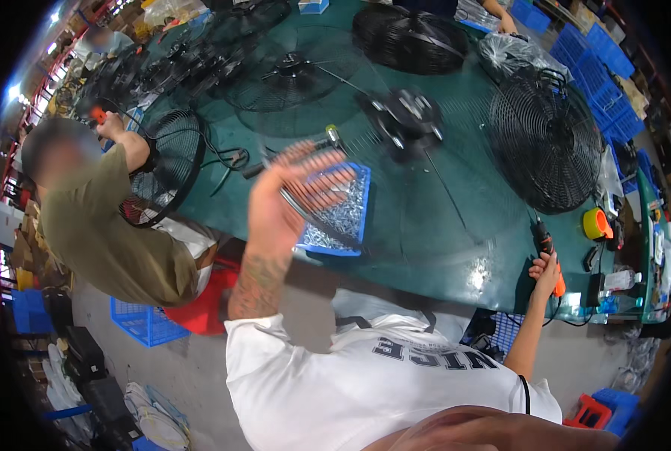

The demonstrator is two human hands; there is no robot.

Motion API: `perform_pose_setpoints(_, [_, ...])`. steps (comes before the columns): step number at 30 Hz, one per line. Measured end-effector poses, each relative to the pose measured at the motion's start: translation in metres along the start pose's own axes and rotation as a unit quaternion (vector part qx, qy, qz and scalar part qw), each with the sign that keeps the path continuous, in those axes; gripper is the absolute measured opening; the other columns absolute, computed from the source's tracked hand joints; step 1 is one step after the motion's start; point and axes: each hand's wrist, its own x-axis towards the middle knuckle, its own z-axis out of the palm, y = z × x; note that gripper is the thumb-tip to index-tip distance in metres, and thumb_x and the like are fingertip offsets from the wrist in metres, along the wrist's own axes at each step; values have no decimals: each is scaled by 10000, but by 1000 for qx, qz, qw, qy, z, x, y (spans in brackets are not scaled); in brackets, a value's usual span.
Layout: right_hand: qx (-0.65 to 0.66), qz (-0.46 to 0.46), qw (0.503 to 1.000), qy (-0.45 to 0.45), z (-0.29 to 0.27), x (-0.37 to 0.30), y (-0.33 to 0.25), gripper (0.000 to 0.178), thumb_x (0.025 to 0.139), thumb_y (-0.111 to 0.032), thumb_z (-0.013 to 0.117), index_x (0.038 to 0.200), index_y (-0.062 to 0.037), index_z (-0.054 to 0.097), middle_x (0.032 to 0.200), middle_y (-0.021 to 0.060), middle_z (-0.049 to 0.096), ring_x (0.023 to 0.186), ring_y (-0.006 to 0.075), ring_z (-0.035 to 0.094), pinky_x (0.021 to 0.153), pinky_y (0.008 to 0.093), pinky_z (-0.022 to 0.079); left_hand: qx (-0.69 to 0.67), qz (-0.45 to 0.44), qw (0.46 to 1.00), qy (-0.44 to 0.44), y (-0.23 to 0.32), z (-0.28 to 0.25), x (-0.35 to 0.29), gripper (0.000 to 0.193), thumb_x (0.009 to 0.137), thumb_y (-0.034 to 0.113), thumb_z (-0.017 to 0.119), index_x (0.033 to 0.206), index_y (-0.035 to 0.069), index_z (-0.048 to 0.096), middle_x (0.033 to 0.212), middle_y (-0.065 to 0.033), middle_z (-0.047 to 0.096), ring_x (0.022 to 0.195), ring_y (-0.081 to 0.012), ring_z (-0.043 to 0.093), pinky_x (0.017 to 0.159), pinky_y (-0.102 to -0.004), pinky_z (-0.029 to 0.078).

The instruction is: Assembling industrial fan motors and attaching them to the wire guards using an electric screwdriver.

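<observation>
My left hand is raised over the near side of the table, its fingers stretched apart and smeared by motion. A blurred curved wire rim passes close by it; whether they touch I cannot tell. Below the fingers stands a blue bin of small silvery screws. A black motor with thin rods and a faint wire fan guard around it is blurred, right of the bin. My right hand is closed round an orange and black electric screwdriver at the table's right front, bit pointing away from me.
Round black fan guards lie at the right and far side of the green table. At left a person works on another fan. An orange tape roll, a bottle and stacked blue crates are at right.
</observation>
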Motion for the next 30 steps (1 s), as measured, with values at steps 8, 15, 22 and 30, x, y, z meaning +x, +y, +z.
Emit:
perform_pose_setpoints(8, [-104,-71,990,70,8,-5,9,431,1054,-394,507,952,-2,654,662,13,585,487,59,516,422,199,352,-10,224,970,92,161,-70,160,355,884,138,450,1055,-159,543,1194,-372,609,1172,-530,584,1010,-605,493])
perform_pose_setpoints(15, [-157,-99,975,118,0,-18,5,388,1055,-367,518,913,-29,644,657,-1,573,490,46,498,425,193,332,-73,313,933,160,231,-209,342,441,863,94,460,1183,-207,423,1200,-322,544,1197,-527,540,1070,-618,403])
perform_pose_setpoints(22, [-178,-90,974,107,13,-5,14,401,1049,-387,533,900,-33,651,649,-5,574,461,44,468,413,197,311,-70,346,911,215,258,-301,325,498,836,70,445,1231,-226,370,1265,-323,476,1240,-526,496,1115,-653,370])
perform_pose_setpoints(30, [-182,-101,972,108,13,-2,19,384,1043,-361,558,876,-31,656,647,-3,570,467,44,460,433,201,329,-37,294,934,201,254,-324,332,360,854,56,458,1136,-168,435,1192,-321,550,1176,-494,559,1115,-624,408])
